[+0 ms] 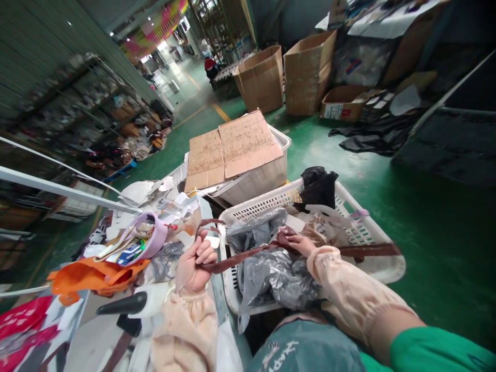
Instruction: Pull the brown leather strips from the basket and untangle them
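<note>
We've got both hands on one brown strap (248, 254), which runs across the middle of the frame and carries on past our right forearm towards the right.

Our left hand (197, 261) is just left of centre, palm side showing, fingers curled in pretty tight around the strap. A small loop of it sticks up above those fingers. That forearm comes almost straight up from the bottom edge in a cream sleeve cover (188, 328).

Our right hand (302, 244) is a bit right of centre, back side up and fingers pointing left. They're a lot straighter than the left ones, with the tips pinched onto a bunched bit of the strap; the thumb is hard to make out. That arm slants in from the lower right corner, green sleeve (437, 349) below its cream cover.

The right hand is over a white basket (389, 271) with grey plastic bags (277, 281) inside and a black bag (320, 187) at its far edge. Left of our left hand, there's a purple container (158, 237) full of small stuff, with orange fabric (95, 279) just below it.
</note>
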`<state>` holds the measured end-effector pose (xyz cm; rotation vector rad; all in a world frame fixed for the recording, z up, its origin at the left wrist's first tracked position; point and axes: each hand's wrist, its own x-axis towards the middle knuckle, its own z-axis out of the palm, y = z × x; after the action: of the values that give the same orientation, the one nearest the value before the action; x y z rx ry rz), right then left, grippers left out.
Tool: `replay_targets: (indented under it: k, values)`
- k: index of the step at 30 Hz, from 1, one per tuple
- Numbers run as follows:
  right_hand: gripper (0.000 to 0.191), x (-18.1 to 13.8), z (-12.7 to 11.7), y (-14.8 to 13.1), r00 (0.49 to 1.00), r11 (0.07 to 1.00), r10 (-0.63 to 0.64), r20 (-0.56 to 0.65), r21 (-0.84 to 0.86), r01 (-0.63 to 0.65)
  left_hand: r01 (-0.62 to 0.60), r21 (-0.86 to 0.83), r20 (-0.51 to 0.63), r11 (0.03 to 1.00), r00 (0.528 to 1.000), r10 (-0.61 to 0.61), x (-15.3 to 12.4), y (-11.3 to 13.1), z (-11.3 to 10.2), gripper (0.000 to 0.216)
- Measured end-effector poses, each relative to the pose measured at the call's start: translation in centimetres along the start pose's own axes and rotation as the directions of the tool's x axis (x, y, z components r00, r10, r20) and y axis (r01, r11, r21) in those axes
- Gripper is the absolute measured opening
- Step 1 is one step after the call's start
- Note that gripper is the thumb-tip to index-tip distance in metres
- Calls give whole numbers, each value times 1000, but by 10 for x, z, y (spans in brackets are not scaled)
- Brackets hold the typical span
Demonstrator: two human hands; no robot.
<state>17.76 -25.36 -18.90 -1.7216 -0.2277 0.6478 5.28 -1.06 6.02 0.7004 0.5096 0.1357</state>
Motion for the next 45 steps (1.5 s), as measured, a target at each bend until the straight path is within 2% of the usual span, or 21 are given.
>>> replay_targets:
  k: [3,7,8,11,14,17,19,21,24,25,27,31,33,35,38,40,42,43,45]
  values:
    - [30,0,-21,-2,999,982,41,24,183,-45,0,-17,-7,1000,1000,0,-2,1,-4,21]
    - [30,-15,-76,-32,1000,916,-18,-13,401,22,-14,-74,21,997,1000,16,-6,4,-10,23]
    - [31,-23,-93,-45,998,878,-47,-49,475,65,-15,-86,32,996,999,18,-7,5,-12,24]
    - [27,-48,-141,-97,975,669,-103,-195,712,213,-24,-106,51,994,998,30,-9,9,-15,28]
    - [18,-71,-179,-152,936,593,-204,-287,725,352,-55,-111,49,992,997,61,-8,13,-18,31]
    - [26,-93,-202,-199,881,615,-335,-333,631,473,-111,-116,11,987,994,113,-5,18,-25,34]
    - [23,-110,-208,-226,844,645,-387,-371,546,535,-151,-124,-26,981,988,149,-4,20,-31,34]
    - [25,-127,-210,-252,794,630,-450,-410,484,607,-164,-118,-39,979,986,161,-4,20,-34,33]
    - [39,-152,-208,-294,715,549,-571,-404,459,698,-115,-65,-12,991,993,115,-4,16,-29,30]
    - [42,-158,-206,-307,699,538,-601,-388,451,712,-88,-36,-2,995,996,88,-4,13,-24,29]
    - [42,-164,-198,-333,710,573,-635,-305,431,697,-29,33,19,999,999,29,-2,5,-12,24]
    - [36,-153,-169,-364,789,738,-613,33,379,558,38,185,121,982,991,-61,2,-8,25,18]
    - [40,-139,-147,-366,793,806,-568,218,340,484,37,239,192,970,978,-84,0,-12,48,26]
    - [52,-126,-121,-360,767,861,-507,394,277,427,48,276,265,960,956,-124,-3,-17,74,42]
    - [63,-113,-81,-343,675,893,-435,595,189,409,69,284,348,956,922,-170,-2,-24,110,57]
    - [65,-111,-62,-333,593,881,-436,677,186,436,9,234,363,972,927,-96,1,-23,127,51]
    - [66,-112,-57,-325,549,877,-432,715,193,439,-126,148,349,981,935,67,4,-9,135,38]
    - [66,-112,-60,-321,554,884,-422,717,191,426,-200,107,332,974,930,155,4,3,135,31]
    - [68,-112,-76,-309,621,907,-400,674,192,375,-336,34,285,941,906,313,4,35,126,23]
